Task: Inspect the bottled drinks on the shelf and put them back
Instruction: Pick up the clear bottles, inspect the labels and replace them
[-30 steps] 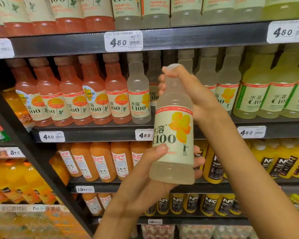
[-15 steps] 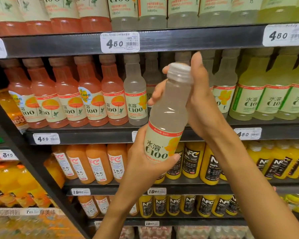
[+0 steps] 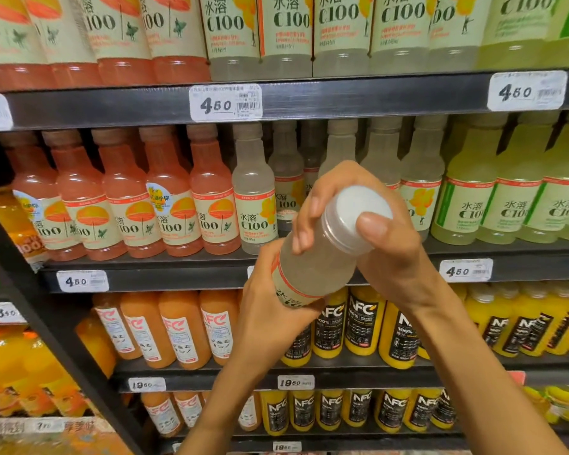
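clear plastic bottle [image 3: 312,267] tilted | ribbed white cap [image 3: 358,210] | both hands gripping

The bottle [image 3: 312,270] you hold is clear, smooth plastic with a cloudy pale drink inside, and its cap [image 3: 358,211] is matt, frosted white plastic. Its label [image 3: 288,295] looks like thin matt film, cream with a red band. The shelf [image 3: 358,100] along its front edge is dark painted metal with a dull sheen. The price tags [image 3: 225,102] there are white paper behind glossy clear holders. The orange bottles [image 3: 122,192] gleam with highlights.
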Action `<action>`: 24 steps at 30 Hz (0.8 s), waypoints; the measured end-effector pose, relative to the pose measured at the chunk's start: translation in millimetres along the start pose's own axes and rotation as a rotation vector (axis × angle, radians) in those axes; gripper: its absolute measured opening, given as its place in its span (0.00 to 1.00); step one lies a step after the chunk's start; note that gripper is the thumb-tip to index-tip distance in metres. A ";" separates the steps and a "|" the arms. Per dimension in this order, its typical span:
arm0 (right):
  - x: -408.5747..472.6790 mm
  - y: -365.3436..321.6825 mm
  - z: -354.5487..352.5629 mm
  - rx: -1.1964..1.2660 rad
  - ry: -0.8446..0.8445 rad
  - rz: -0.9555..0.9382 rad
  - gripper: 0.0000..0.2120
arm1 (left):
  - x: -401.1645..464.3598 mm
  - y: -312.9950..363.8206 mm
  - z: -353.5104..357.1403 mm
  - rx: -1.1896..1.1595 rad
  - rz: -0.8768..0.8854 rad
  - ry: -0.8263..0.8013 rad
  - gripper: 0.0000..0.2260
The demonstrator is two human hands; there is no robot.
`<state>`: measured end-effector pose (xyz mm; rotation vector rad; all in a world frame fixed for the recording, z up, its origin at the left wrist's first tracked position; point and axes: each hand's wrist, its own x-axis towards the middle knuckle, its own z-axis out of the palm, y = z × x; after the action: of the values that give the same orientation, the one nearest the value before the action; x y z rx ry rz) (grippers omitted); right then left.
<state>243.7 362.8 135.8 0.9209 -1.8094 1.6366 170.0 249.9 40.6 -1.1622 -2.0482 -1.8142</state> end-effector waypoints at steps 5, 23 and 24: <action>-0.4 -2.1 2.5 -0.084 -0.043 0.028 0.11 | -3.6 -1.1 -6.7 -0.074 -0.040 -0.127 0.30; 20.5 17.3 -15.3 -0.004 0.531 0.336 0.14 | -10.2 11.4 -6.0 -0.232 -0.106 -0.146 0.26; 22.0 17.0 -17.3 0.045 0.506 0.365 0.15 | -10.0 12.3 -5.4 -0.274 -0.111 -0.130 0.25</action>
<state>215.6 377.4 144.2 0.1567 -1.6419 1.9184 182.7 240.2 45.4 -1.2881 -2.0149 -2.1817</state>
